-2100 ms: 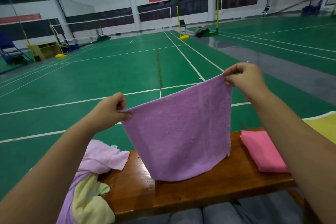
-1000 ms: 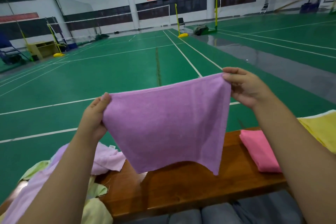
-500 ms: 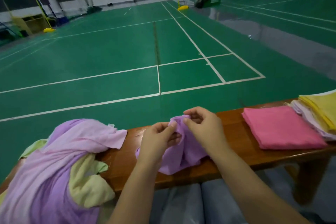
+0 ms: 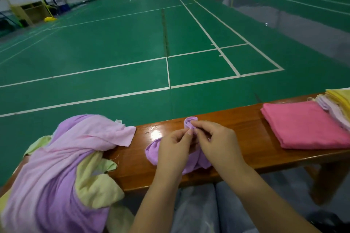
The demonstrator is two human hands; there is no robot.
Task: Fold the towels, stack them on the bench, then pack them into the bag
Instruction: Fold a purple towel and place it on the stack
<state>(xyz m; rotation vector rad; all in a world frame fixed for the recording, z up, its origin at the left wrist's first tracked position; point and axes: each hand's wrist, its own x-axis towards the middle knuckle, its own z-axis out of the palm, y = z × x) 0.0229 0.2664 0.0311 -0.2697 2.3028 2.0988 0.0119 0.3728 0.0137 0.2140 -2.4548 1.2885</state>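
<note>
A purple towel (image 4: 151,152) is being held bunched over the middle of a wooden bench (image 4: 236,125), its lower folds lying on the glossy top while a small gathered tuft is being lifted above the knuckles. The tuft is being pinched by the left hand (image 4: 175,149) between thumb and forefinger, with the remaining fingers curled loosely beneath; the right hand (image 4: 217,143) is being kept just beside it, its fingertips also closed on the same gathered edge — the two hands are almost touching. How the cloth is folded under the palms cannot be told, since it is being hidden by both hands. At the left end of the bench a heap of unfolded towels (image 4: 62,166) — lilac, pale pink and pale yellow-green — is being left draped over the edge, one corner with a small white tag reaching toward the centre. At the right end a folded pink towel (image 4: 303,126) is lying flat, well apart from the hands, and touching it at the frame's edge a stack of pale and yellow folded cloths (image 4: 339,102) is being partly cut off. Beyond the bench a green court floor (image 4: 113,43) with white lines is being shown.
</note>
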